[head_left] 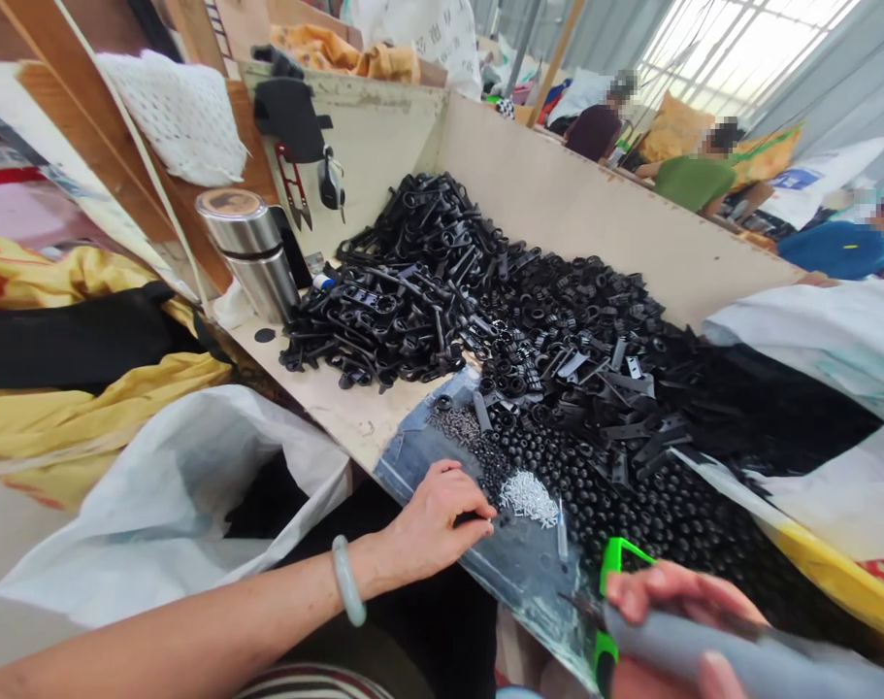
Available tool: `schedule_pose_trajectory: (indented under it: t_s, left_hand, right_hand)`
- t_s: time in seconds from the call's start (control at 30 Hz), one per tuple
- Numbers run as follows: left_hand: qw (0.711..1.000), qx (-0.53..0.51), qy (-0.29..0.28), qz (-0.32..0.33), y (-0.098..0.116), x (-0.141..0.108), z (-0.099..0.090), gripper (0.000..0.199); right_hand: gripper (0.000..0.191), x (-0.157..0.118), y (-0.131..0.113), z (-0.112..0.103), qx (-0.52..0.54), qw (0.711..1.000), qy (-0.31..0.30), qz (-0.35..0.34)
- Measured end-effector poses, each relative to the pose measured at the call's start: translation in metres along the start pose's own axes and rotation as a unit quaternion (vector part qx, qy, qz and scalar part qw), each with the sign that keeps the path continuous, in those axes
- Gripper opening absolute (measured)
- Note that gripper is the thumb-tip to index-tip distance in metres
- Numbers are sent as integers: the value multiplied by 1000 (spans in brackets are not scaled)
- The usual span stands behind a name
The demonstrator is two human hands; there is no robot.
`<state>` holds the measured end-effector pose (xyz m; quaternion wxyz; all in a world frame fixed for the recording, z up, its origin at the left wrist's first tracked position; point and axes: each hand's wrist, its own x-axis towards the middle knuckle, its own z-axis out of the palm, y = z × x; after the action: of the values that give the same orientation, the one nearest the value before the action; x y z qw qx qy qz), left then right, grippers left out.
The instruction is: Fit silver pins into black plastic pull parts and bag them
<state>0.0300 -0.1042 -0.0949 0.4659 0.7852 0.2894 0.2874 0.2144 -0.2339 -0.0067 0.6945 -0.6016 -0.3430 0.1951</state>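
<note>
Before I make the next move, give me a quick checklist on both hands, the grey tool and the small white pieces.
1. Grey tool held in the right hand: ok.
2. Tool's tip apart from the left hand: ok.
3. Small piece pinched in the left hand: cannot tell, too small.
4. Small white pieces near the left fingertips: ok, piled just beyond them.
5. Sharp view of the tool: not ok, blurred.

Room between left sack (pixel 140 510) and heap (pixel 402 316)
</note>
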Motion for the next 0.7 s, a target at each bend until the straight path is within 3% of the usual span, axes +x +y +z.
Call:
schedule_pose_trajectory:
  t_s: [0.13, 0.23, 0.43, 0.7]
  left_hand:
    - [1000, 3, -2, -2, 1, 0, -1, 10]
    - [1000, 4, 0, 11, 2, 0, -2, 11]
    - [1000, 5, 5, 15, 2, 0, -1, 13]
    - [1000, 7, 3, 13, 1, -1, 0, 12]
  right_hand:
    - [16, -1, 5, 69, 36, 998, -19, -37]
    - [10, 2, 9, 94, 49, 996, -44, -56]
    - [12, 8, 22, 100, 67, 992, -92, -53]
    - [11, 8, 29, 103, 123, 985, -105, -53]
